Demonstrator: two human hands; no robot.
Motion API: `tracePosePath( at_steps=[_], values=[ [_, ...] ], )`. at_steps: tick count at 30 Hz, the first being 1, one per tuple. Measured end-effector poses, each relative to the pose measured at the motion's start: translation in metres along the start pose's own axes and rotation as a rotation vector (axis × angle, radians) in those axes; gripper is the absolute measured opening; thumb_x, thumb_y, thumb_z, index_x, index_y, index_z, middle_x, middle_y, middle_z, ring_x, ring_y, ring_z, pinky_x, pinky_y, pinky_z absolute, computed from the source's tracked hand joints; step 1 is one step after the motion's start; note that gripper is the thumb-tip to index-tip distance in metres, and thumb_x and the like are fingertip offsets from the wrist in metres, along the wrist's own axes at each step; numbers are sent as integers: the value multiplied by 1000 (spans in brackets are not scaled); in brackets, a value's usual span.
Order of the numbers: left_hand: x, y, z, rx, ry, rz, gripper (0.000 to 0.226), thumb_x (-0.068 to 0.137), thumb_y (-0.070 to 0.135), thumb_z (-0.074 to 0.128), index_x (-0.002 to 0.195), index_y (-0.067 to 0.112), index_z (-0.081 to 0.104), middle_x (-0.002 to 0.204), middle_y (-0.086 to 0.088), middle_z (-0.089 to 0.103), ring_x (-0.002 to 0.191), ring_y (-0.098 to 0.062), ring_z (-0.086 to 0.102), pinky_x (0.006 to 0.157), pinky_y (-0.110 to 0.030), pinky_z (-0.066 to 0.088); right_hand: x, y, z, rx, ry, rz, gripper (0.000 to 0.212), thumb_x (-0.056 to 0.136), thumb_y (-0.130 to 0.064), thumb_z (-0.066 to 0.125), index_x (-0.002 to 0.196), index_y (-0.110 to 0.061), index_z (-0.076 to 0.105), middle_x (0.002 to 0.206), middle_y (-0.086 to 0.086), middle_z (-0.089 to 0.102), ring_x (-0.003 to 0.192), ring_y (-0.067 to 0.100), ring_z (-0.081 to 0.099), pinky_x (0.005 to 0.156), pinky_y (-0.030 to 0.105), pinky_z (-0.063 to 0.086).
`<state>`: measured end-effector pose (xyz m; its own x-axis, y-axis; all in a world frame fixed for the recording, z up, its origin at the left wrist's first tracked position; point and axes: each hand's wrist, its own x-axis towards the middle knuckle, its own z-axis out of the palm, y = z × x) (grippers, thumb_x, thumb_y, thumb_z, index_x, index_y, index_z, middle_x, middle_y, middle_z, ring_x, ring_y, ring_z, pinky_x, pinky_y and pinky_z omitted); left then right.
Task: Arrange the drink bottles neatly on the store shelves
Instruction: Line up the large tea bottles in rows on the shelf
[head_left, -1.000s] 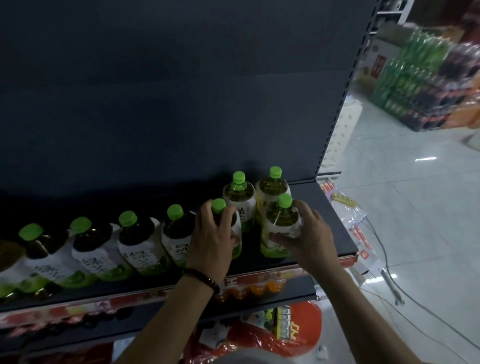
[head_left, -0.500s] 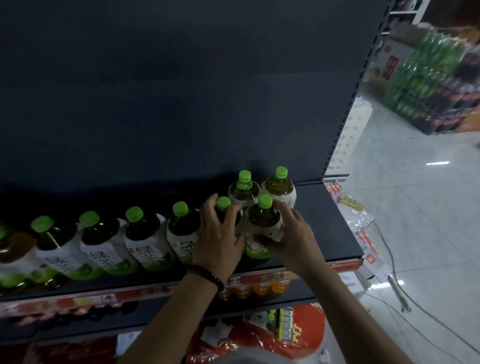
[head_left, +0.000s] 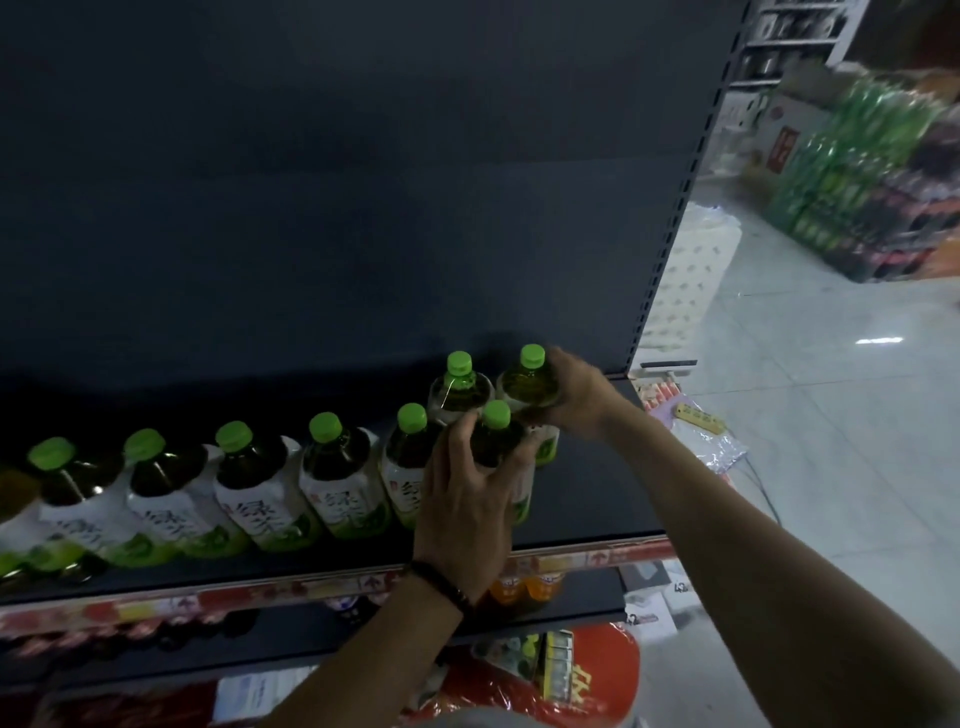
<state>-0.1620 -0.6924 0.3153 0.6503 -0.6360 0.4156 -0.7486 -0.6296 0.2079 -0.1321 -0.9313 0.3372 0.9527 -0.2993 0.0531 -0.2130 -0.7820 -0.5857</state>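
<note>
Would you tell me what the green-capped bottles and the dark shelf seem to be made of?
The green-capped drink bottles look like clear glossy plastic: dark liquid shows through. The dark shelf is probably matt painted metal, judging by its slotted upright.

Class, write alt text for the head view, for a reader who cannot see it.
A person's left hand grips a green-capped front bottle while the right hand grips a back bottle on a dark shelf. A row of matching bottles extends to the left.
</note>
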Motion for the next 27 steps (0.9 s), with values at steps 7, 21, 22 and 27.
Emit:
tracePosePath(
  at_steps=[7,21,22,27],
  values=[
    [3,3,11,139,-53,-31,75,91,18,67,153,47,37,145,-19,41,130,-38,46,112,-52,43,-7,19,-15,-35,-36,-59,76,66,-42,96,132,-25,61,116,-5,71,111,16,67,86,24,47],
    [-1,11,22,143,11,-90,55,84,24,73,135,34,57,142,-22,43,131,-41,44,110,-55,42,-77,26,-29,-78,-66,-69,71,61,-52,93,125,-39,64,112,-18,72,101,6,66,82,25,51],
    [-1,11,22,134,7,-95,54,83,28,75,133,33,57,141,-22,43,131,-42,44,110,-56,42,-78,24,-27,-65,-71,-81,70,61,-52,93,123,-40,64,110,-20,72,101,4,67,82,25,53],
    [3,16,22,79,-9,-160,55,85,61,64,131,31,58,141,-22,41,129,-42,43,108,-57,42,-81,23,-20,6,-70,-93,69,61,-49,94,122,-40,62,109,-20,72,100,1,68,79,17,53]
  ],
)
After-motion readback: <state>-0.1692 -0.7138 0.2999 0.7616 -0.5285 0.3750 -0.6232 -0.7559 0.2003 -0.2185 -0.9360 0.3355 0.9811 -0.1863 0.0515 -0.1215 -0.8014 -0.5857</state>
